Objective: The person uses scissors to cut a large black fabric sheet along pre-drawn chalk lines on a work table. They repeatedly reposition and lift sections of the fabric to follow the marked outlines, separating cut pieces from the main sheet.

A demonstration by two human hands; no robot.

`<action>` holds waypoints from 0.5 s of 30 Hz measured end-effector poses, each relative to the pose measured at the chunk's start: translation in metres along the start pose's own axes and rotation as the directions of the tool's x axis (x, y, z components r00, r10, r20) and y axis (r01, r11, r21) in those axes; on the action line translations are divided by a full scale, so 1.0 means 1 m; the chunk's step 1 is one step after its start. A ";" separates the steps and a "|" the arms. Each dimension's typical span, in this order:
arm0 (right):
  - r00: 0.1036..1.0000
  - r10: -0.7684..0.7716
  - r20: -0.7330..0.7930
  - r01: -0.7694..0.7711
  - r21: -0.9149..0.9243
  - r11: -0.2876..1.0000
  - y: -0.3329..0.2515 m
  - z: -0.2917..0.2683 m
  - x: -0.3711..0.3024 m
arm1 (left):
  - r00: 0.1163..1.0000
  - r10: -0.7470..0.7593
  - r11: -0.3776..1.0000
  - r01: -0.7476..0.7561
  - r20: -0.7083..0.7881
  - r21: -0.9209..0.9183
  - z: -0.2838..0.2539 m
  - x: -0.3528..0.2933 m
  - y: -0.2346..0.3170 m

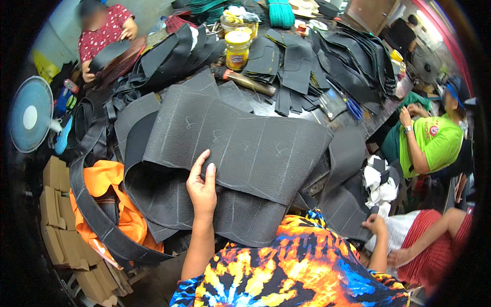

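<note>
A long, black textured sheet (240, 143), marked with pale lines across it, lies over the pile in front of me. It curls back under itself at the left, and another layer shows below its near edge. My left hand (202, 192) rests at that near edge, index finger and thumb stretched out on the surface. Away to the right, my right hand (376, 225) closes its fingers on the edge of a black sheet piece (345, 212), also lined. How that piece joins the larger sheet is hidden.
Stacked black cut pieces (296, 59), a yellow tub (238, 48) and blue-handled scissors (354, 108) are on the table. Orange cloth (102, 179), cardboard boxes (59, 225) and a fan (31, 113) stand left. Co-workers sit far left and right, one in green (434, 140).
</note>
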State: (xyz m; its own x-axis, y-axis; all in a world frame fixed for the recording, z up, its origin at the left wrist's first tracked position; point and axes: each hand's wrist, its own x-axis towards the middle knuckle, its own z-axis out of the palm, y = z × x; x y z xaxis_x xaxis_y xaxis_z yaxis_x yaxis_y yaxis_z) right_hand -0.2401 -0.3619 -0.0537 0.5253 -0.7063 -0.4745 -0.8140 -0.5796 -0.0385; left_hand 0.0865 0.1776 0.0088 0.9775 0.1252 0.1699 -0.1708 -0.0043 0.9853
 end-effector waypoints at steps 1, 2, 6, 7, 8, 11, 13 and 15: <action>0.993 -0.037 0.115 0.033 0.034 0.999 0.006 0.009 -0.001 | 1.000 0.010 1.000 -0.010 -0.004 0.003 0.000 0.000 0.000; 0.976 -0.019 0.219 0.007 0.056 0.998 0.008 0.010 0.000 | 1.000 0.011 1.000 -0.011 -0.001 0.005 0.001 -0.001 0.001; 0.938 -0.087 0.336 0.142 -0.141 0.980 -0.022 -0.037 0.012 | 1.000 0.027 0.999 -0.027 0.010 0.042 0.001 -0.003 0.006; 0.950 0.003 0.314 0.026 -0.088 0.996 -0.036 -0.058 0.012 | 0.999 0.046 0.996 -0.048 0.020 0.074 0.001 -0.002 0.009; 0.964 -0.103 0.246 0.140 -0.138 0.981 -0.059 -0.072 0.015 | 0.999 0.023 0.998 -0.024 0.024 0.058 0.001 -0.002 0.013; 0.946 -0.286 -0.155 0.267 -0.132 0.955 -0.140 -0.109 0.006 | 0.997 0.063 0.991 -0.067 0.031 0.112 0.009 -0.001 0.032; 0.717 -0.524 -0.460 0.688 0.351 0.635 -0.207 -0.130 -0.004 | 0.983 0.148 0.984 -0.157 0.112 0.081 0.025 -0.002 0.052; 0.584 -0.645 -0.493 0.782 0.554 0.285 -0.259 -0.148 -0.028 | 0.934 0.225 0.974 -0.226 0.278 -0.028 0.050 -0.002 0.075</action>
State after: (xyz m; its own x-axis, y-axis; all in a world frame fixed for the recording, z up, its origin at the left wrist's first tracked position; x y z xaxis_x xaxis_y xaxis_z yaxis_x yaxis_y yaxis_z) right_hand -0.0074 -0.2518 0.0999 0.9541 -0.2390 0.1806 0.0414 -0.4920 -0.8696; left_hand 0.0777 0.1277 0.0832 0.9090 -0.1595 0.3849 -0.3907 -0.0049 0.9205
